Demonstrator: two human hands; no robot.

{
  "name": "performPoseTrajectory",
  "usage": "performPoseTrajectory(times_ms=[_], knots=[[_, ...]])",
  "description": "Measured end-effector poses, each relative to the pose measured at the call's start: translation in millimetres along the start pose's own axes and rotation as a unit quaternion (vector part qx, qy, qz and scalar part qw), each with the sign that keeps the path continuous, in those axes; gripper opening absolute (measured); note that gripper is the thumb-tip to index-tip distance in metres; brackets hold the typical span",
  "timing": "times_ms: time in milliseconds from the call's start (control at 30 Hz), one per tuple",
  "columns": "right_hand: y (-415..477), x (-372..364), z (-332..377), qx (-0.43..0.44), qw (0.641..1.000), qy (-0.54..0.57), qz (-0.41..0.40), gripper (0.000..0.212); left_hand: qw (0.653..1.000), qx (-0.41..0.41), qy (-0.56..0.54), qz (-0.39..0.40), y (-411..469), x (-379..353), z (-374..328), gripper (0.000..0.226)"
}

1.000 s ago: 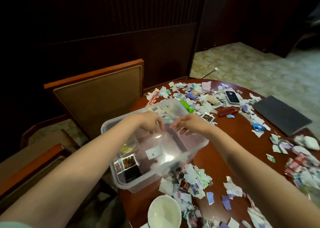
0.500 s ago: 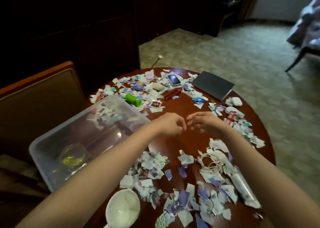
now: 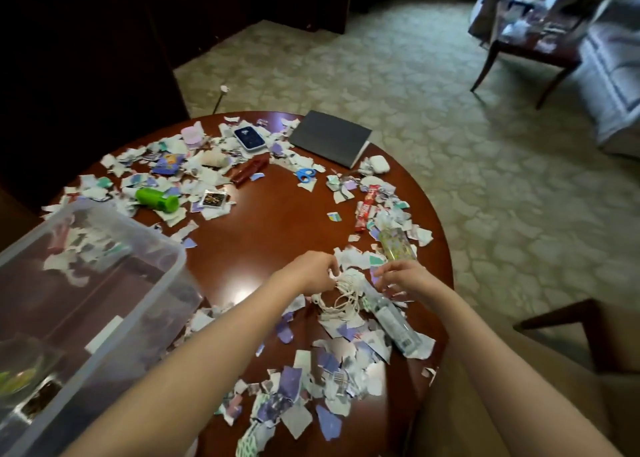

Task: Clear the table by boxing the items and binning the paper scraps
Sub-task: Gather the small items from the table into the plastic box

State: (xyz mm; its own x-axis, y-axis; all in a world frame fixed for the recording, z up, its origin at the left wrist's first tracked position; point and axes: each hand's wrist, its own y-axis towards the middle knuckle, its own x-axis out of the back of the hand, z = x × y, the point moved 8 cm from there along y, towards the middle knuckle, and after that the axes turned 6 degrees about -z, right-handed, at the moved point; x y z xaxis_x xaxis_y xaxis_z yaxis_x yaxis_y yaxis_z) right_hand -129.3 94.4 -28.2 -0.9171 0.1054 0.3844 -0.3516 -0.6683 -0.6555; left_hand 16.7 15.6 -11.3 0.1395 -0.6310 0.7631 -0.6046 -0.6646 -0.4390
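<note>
Red-brown desk carries the clear box at nine o'clock and a white cable coil at five, pinched by the left grip, the right grip impossible to tell; boxing it likely needs a tangle-free lift leftward.

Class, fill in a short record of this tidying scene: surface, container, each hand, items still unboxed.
Surface: round wooden table, strewn with paper scraps
Container: clear plastic box, at the table's left edge
Left hand: pinches the white cord
Right hand: beside the cord; grip unclear
Unboxed: green bottle, scissors, phone, notebook
</note>
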Motion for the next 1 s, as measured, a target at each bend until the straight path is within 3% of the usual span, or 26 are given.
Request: performPoseTrajectory(times_ms=[167,333,433,567,700,767,833,900,967,1000], knots=[[10.5,1.7,-22.9,0.014,0.992,-0.128,-0.015,0.017,0.996,0.085,0.019,-0.021,21.9,-20.8,24.9,0.042],[7.6,-11.9,-23.6,0.036,0.967,-0.253,-0.027,0.053,0.99,0.137,0.027,-0.025,31.4,-37.4,35.1,0.058],[10.5,-21.5,-27.9,0.045,0.946,-0.318,-0.036,0.056,0.982,0.143,0.111,-0.045,35.2,-41.0,28.8,0.064],[13.8,-23.8,-27.7,0.055,0.955,-0.291,-0.03,0.052,0.974,0.139,0.168,-0.062,36.5,-46.0,17.5,0.056],[20.4,-10.7,-14.9,0.047,0.983,-0.165,-0.058,0.05,0.97,0.137,0.189,-0.06,32.6,-42.4,15.4,0.035],[24.0,-6.0,-2.7,0.062,0.987,-0.132,-0.07,0.036,0.971,0.133,0.19,-0.064,29.6,-36.9,14.7,0.027],[26.9,-3.7,6.3,0.064,0.987,-0.126,-0.081,0.023,0.976,0.142,0.154,-0.058,26.3,-32.7,17.6,0.024],[26.6,-5.3,13.0,0.059,0.988,-0.118,-0.076,0.045,0.986,0.138,0.09,-0.04,25.3,-32.5,23.6,0.024],[28.3,-10.0,19.8,0.059,0.989,-0.122,-0.067,0.024,0.993,0.122,0.003,-0.002,26.2,-37.4,29.5,0.034],[28.9,-12.8,22.2,0.056,0.989,-0.126,-0.059,0.024,0.992,0.116,-0.051,0.018,25.2,-40.5,32.1,0.033]])
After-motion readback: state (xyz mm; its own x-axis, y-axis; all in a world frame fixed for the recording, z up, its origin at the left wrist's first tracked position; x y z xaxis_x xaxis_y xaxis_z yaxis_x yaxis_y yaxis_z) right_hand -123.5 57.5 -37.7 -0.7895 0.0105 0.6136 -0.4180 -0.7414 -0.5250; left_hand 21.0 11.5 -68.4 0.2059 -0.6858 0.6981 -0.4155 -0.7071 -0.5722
